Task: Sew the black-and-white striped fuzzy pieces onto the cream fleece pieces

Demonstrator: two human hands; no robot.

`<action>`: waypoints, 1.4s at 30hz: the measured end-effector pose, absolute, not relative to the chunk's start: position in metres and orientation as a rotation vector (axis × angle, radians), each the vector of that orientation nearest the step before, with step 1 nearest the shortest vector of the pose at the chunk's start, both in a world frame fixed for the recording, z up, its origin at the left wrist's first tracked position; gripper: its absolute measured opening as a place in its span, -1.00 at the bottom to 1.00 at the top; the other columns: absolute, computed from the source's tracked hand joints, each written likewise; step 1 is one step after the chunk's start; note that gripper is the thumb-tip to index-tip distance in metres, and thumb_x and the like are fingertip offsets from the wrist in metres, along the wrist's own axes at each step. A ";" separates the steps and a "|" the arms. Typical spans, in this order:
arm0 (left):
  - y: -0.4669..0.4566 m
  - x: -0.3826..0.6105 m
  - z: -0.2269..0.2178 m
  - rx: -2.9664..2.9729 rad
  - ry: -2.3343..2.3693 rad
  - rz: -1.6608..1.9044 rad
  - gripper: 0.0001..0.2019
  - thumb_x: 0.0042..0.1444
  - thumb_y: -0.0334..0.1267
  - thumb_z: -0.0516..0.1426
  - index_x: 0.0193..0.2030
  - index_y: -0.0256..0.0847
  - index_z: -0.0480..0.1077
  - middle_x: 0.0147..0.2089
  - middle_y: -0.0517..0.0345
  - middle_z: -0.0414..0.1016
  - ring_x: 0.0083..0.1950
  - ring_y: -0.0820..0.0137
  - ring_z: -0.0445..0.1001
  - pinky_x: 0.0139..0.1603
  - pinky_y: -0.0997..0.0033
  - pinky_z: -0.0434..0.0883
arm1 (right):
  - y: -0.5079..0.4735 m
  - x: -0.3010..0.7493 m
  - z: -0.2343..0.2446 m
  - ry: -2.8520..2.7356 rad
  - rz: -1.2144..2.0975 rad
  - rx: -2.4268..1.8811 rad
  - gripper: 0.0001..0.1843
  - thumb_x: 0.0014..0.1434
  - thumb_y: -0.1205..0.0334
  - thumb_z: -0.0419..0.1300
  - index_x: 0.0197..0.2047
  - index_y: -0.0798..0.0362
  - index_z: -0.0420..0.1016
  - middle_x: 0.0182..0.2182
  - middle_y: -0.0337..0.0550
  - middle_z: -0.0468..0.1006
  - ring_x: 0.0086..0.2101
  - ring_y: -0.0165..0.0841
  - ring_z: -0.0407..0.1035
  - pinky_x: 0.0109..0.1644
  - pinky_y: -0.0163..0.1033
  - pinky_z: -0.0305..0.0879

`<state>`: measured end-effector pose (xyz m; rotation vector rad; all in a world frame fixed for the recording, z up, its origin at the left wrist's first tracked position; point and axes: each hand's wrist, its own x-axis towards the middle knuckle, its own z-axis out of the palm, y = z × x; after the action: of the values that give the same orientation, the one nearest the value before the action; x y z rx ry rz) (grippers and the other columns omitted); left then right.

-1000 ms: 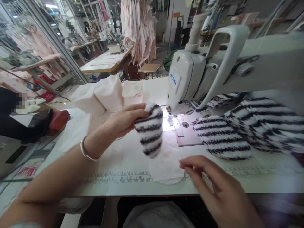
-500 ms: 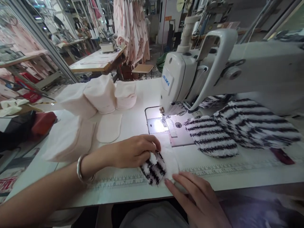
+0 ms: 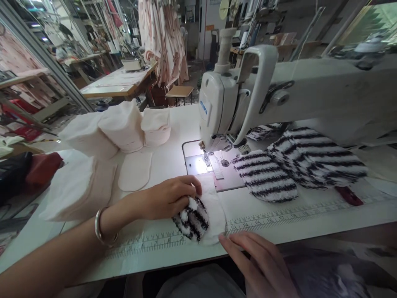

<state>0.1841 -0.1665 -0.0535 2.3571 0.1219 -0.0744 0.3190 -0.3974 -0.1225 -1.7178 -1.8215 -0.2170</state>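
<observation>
My left hand (image 3: 176, 196) is closed on a black-and-white striped plush fabric piece (image 3: 194, 221), folded back over a white fabric piece (image 3: 214, 213). Both lie on the table just in front of the sewing machine's needle plate. My right hand (image 3: 256, 256) rests at the near right edge of the white piece, fingers stretched out, the fingertips at its corner. Above the pieces stands the sewing machine (image 3: 217, 99), its lamp lighting the presser foot (image 3: 206, 158). The far end of the white piece reaches close to the foot.
Stacks of white fabric pieces (image 3: 122, 126) stand at the left, with a single white piece (image 3: 135, 170) beside them. More striped plush pieces (image 3: 316, 159) lie right of the needle. A printed ruler (image 3: 266, 223) runs along the table's front. Behind are another worktable (image 3: 118, 85) and hanging garments (image 3: 164, 45).
The view has shifted slightly, moving most things left in the picture. My right fingers have drawn back a little from the white piece toward its corner. My left hand keeps its hold.
</observation>
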 end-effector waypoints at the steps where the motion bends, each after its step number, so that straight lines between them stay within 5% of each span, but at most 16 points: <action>1: -0.167 0.184 -0.053 2.360 0.116 -0.066 -0.74 0.08 -0.62 -0.10 -0.27 -0.23 0.29 0.01 0.03 0.35 -0.08 0.40 0.39 0.01 0.40 0.32 | -0.396 0.318 -0.122 -1.819 -0.214 -1.732 -0.56 0.25 0.46 -0.07 0.11 0.04 0.42 -0.08 -0.05 0.48 0.04 -0.29 0.29 0.12 -0.21 0.22; 9: -0.167 0.183 -0.051 2.315 0.161 -0.075 -0.73 0.08 -0.60 -0.09 -0.26 -0.24 0.32 0.03 0.03 0.38 -0.04 0.37 0.39 0.06 0.37 0.31 | -0.395 0.325 -0.120 -1.730 -0.075 -1.677 -0.62 0.17 0.55 -0.04 -0.04 0.03 0.40 -0.03 -0.07 0.40 0.07 -0.37 0.23 0.13 -0.33 0.20; 13: -0.167 0.179 -0.026 2.121 0.155 -0.040 -0.75 0.14 -0.52 -0.09 -0.27 -0.22 0.37 0.01 0.04 0.45 0.01 0.32 0.42 0.05 0.33 0.34 | -0.382 0.322 -0.101 -1.561 0.073 -1.754 -0.56 0.23 0.23 0.11 0.18 -0.04 0.23 0.03 -0.13 0.39 0.03 -0.39 0.31 0.05 -0.38 0.31; 16: -0.168 0.174 -0.009 1.885 0.178 0.001 -0.77 0.19 -0.40 -0.08 -0.31 -0.20 0.39 -0.05 0.08 0.51 -0.01 0.28 0.45 -0.01 0.33 0.37 | -0.364 0.314 -0.086 -1.466 0.303 -1.732 -0.41 0.13 0.10 0.22 0.21 -0.13 0.18 -0.01 -0.18 0.46 -0.09 -0.37 0.42 -0.10 -0.36 0.41; 22: -0.160 0.176 -0.030 1.569 0.599 0.184 -0.91 0.05 -0.34 0.05 -0.40 -0.22 0.37 -0.44 0.24 0.36 -0.41 0.47 0.35 -0.36 0.48 0.34 | -0.341 0.309 -0.078 -1.093 0.751 -1.528 -0.76 0.22 0.17 0.11 -0.03 -0.06 0.38 -0.36 -0.26 0.48 -0.31 -0.44 0.44 -0.26 -0.41 0.37; 25: -0.157 0.180 -0.042 1.504 0.667 0.168 -0.91 0.03 -0.30 0.04 -0.35 -0.22 0.35 -0.45 0.24 0.28 -0.47 0.51 0.27 -0.46 0.52 0.29 | -0.337 0.317 -0.080 -0.920 0.813 -1.467 -0.71 0.21 0.13 0.14 0.00 -0.06 0.35 -0.37 -0.29 0.42 -0.42 -0.48 0.40 -0.31 -0.40 0.36; 30: -0.157 0.183 -0.047 1.638 0.682 0.133 -0.86 0.11 -0.21 0.03 -0.31 -0.23 0.32 -0.43 0.24 0.29 -0.45 0.51 0.30 -0.45 0.51 0.29 | -0.336 0.323 -0.080 -0.846 0.986 -1.415 -0.63 0.21 0.06 0.11 0.09 -0.13 0.28 -0.39 -0.37 0.31 -0.67 -0.56 0.26 -0.66 -0.39 0.20; 33: -0.160 0.183 -0.053 1.838 0.692 0.163 -0.85 0.11 -0.20 0.08 -0.25 -0.22 0.37 -0.41 0.23 0.35 -0.41 0.48 0.31 -0.40 0.47 0.27 | -0.339 0.321 -0.083 -0.909 0.864 -1.629 -0.67 0.21 0.05 0.10 0.05 -0.15 0.36 -0.39 -0.36 0.31 -0.67 -0.56 0.27 -0.67 -0.40 0.14; 38: -0.163 0.184 -0.065 2.133 0.720 0.245 -0.88 0.07 -0.27 0.14 -0.24 -0.20 0.42 -0.40 0.22 0.41 -0.38 0.43 0.31 -0.35 0.42 0.21 | -0.342 0.321 -0.091 -1.291 0.463 -1.806 -0.76 0.25 0.11 0.05 -0.11 -0.09 0.50 -0.32 -0.20 0.52 -0.37 -0.41 0.43 -0.37 -0.36 0.35; 42: -0.164 0.185 -0.066 2.213 0.715 0.257 -0.85 0.09 -0.22 0.16 -0.21 -0.21 0.43 -0.39 0.22 0.44 -0.39 0.44 0.33 -0.35 0.43 0.24 | -0.342 0.325 -0.094 -1.420 0.405 -1.842 -0.83 0.22 0.18 0.11 -0.14 -0.06 0.48 -0.44 -0.27 0.51 -0.51 -0.46 0.37 -0.44 -0.37 0.34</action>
<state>0.1850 -0.1641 -0.0663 2.2128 0.7153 0.2571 0.3250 -0.3422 -0.0941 -1.8417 -1.4203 0.4054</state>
